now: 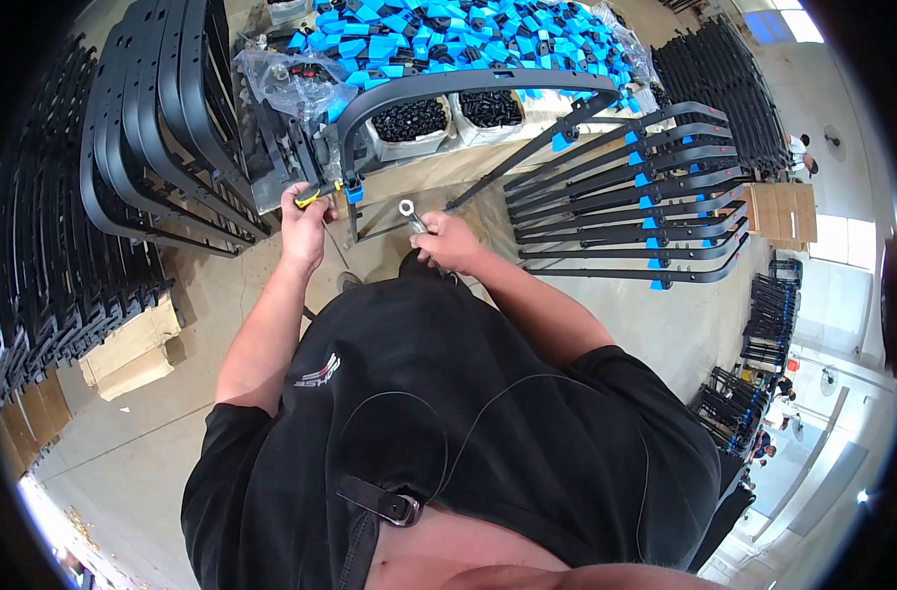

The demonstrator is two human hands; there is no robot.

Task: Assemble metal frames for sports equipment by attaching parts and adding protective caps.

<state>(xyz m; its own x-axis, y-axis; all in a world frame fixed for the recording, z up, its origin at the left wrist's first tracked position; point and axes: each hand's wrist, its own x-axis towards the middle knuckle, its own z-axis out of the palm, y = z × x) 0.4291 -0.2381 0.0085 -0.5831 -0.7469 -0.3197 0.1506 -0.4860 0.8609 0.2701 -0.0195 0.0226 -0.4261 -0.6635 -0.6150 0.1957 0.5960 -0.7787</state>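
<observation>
My left hand (304, 231) is closed round a yellow-and-black handled tool (311, 197), probably a screwdriver. Its far end reaches a small blue plastic part (354, 192) on the leg of a black metal frame (468, 79). The frame stands in front of me, its curved bar arching over the bench front. In my right hand (450, 242) is a silver ring-ended wrench (409, 213), gripped by the handle with its ring pointing up and away. That wrench is apart from the frame; its lower end is hidden by my fingers.
Blue plastic parts (468, 37) are heaped on the bench (448, 162), behind boxes of small black pieces (409, 120). Stacked black frames (153, 128) crowd the left. More frames with blue pieces (635, 216) lean at the right. Flattened cardboard (134, 349) lies on the floor.
</observation>
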